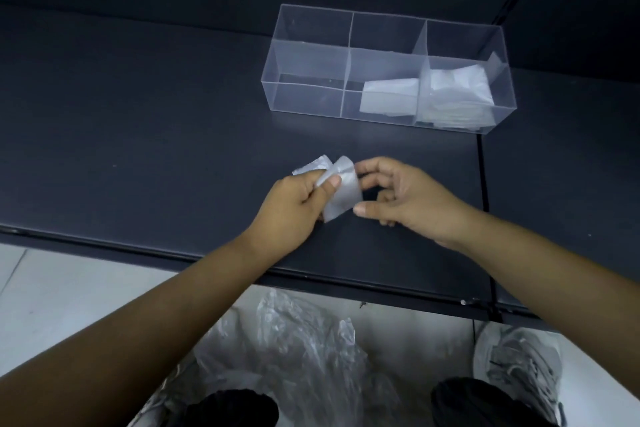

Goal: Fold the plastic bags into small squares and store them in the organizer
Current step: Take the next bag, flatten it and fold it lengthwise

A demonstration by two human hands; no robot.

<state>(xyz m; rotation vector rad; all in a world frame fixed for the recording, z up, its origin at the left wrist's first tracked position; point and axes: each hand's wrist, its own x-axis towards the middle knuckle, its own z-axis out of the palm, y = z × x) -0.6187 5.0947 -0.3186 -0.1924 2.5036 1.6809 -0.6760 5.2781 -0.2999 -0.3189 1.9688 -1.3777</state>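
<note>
A small folded translucent plastic bag (341,192) is held just above the dark shelf, near its front edge. My left hand (294,208) grips its left side, thumb on top. My right hand (401,196) pinches its right edge between forefinger and thumb. A clear organizer (304,59) with several compartments stands at the back right. One folded bag (389,97) lies in its front middle compartment, and a stack of folded bags (457,90) fills the front right one. The left compartments hold nothing.
The dark shelf (138,121) runs wide to the left. A seam (483,184) divides it at the right. Below the front edge, loose crumpled plastic bags (298,347) lie on the pale floor beside a grey shoe (519,367).
</note>
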